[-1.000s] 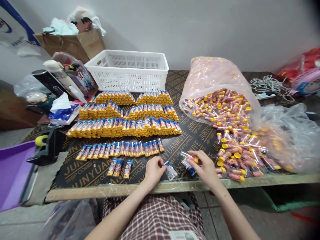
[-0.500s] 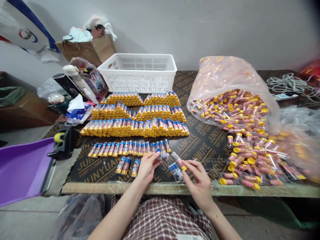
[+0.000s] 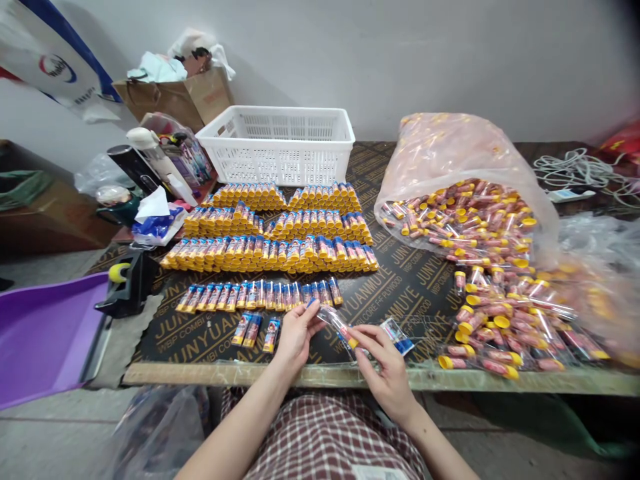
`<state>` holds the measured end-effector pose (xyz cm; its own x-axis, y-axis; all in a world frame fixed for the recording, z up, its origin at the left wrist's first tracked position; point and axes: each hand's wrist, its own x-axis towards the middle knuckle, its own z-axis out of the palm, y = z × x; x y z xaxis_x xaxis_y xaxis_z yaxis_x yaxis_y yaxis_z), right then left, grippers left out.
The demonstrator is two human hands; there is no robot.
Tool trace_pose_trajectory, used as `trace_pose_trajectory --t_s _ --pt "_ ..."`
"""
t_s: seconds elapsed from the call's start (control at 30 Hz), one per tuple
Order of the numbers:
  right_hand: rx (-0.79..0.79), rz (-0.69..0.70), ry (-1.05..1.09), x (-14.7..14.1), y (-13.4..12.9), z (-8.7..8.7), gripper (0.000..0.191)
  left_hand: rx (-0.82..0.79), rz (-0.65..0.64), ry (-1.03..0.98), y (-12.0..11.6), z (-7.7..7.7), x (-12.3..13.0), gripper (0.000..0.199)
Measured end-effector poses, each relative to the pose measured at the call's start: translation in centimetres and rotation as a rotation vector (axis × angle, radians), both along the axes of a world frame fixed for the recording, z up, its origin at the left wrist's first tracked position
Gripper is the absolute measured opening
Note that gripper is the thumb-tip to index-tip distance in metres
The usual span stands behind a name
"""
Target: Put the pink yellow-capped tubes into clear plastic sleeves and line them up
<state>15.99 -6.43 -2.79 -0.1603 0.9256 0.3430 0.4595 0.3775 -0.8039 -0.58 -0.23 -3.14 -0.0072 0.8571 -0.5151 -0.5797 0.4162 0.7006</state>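
Note:
My left hand (image 3: 296, 339) is closed in a pinch on a small blue printed plastic piece, mostly hidden by the fingers. In my right hand (image 3: 383, 359), also closed, is a clear tube (image 3: 338, 323) with pink contents and a yellow cap. The capped end lies at my right fingertips, and the clear end meets the left fingers; whether it is inside the plastic piece I cannot tell. Beside my right hand lie flat blue printed plastic pieces (image 3: 399, 335). A few labelled tubes (image 3: 253, 330) lie left of my left hand, with a row of labelled tubes (image 3: 260, 295) beyond.
Stacked labelled tubes (image 3: 270, 252) fill the table's middle, before a white basket (image 3: 280, 157). On the right, a large plastic bag (image 3: 450, 143) spills loose yellow-capped tubes (image 3: 505, 313). A black tape dispenser (image 3: 129, 287) and purple dustpan (image 3: 50, 333) are at left.
My right hand has moved left with the tube, bringing its clear end to the left fingers. More of the flat printed pieces now shows right of that hand. My left hand has barely moved.

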Motion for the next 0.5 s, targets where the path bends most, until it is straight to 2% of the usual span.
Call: trace_pose_trajectory --t_s 0.17,0.3,0.37,0.5 --pt "0.03 0.023 -0.011 0.2 0.4 -1.0 0.043 0.08 -0.168 0.041 -0.8 0.8 0.3 0.036" --pt "0.068 0.01 -0.044 0.4 1.0 -1.2 0.064 0.092 -0.412 0.036 -1.7 1.2 0.4 0.042" --pt "0.063 0.053 -0.025 0.5 1.3 -1.0 0.073 0.094 -0.491 0.044 -2.1 1.2 0.4 0.036" --pt "0.012 0.206 0.013 0.6 1.6 -0.6 0.08 0.093 -0.56 0.064 -2.7 1.2 0.6 0.031"
